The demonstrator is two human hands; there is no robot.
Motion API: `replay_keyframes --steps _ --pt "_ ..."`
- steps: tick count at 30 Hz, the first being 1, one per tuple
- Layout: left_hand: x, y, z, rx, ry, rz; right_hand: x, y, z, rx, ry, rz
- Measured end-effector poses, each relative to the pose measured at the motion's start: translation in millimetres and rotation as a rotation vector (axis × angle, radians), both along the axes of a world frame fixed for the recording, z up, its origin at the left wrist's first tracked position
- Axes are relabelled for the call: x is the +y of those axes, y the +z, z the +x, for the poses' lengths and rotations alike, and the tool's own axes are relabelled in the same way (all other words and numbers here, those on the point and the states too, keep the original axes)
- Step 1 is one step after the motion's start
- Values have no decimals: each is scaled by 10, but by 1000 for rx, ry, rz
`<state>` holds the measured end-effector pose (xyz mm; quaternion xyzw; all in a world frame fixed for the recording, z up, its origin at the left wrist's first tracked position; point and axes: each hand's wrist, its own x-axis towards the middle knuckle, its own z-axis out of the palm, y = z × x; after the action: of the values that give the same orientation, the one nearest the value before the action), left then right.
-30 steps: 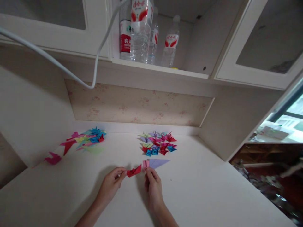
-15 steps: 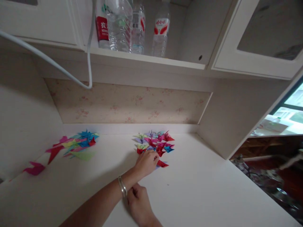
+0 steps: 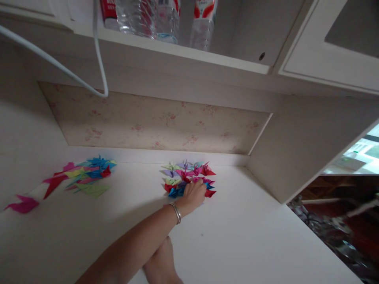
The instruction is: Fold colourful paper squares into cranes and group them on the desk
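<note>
Folded paper cranes (image 3: pixel 185 173) in many colours stand in close rows on the white desktop (image 3: pixel 237 236), towards the back. My left hand (image 3: pixel 194 195), with a silver bracelet (image 3: pixel 177 213) at its wrist, is over the front rows. Its fingers are closed at a red paper crane (image 3: pixel 210 193) at the right end; the hand hides part of the cranes under it. Blue cranes (image 3: pixel 175 192) lie just left of the fingers. Below, my right hand (image 3: pixel 162 258) rests near the desktop, partly behind my left forearm, its fingers hidden.
A loose heap of coloured paper cranes (image 3: pixel 91 173) trails along the left wall, with a magenta crane (image 3: pixel 23 204) nearest me. Overhead, a shelf edge (image 3: pixel 177 49) carries plastic bottles (image 3: pixel 203 29). A white cable (image 3: pixel 100 75) hangs at upper left. A side panel (image 3: pixel 299 146) bounds the right.
My left hand has moved away from me into the front rows, and the red crane beside its fingers has moved back with it. My right hand has drawn down and left. The view has tilted downward.
</note>
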<state>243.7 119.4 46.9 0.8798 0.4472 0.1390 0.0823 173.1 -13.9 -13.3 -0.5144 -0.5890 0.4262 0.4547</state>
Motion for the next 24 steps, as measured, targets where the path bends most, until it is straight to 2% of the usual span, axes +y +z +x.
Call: replay_keyframes --steps 10,15,18,21,23,24 --pt "23 -29 -25 -32 19 -6 -37 21 3 -144 6 53" --pt "-20 56 -139 -138 14 -30 -78 50 20 -258 28 53" --pt "-107 165 -352 -229 3 -36 -89 59 27 -289 16 64" --pt "-276 253 -717 -309 19 -29 -89 62 28 -276 20 94" --pt "-445 267 -1036 -431 74 -91 -90 66 27 -247 35 97" --pt "-545 257 -1211 -547 120 -176 -91 69 27 -234 42 92"
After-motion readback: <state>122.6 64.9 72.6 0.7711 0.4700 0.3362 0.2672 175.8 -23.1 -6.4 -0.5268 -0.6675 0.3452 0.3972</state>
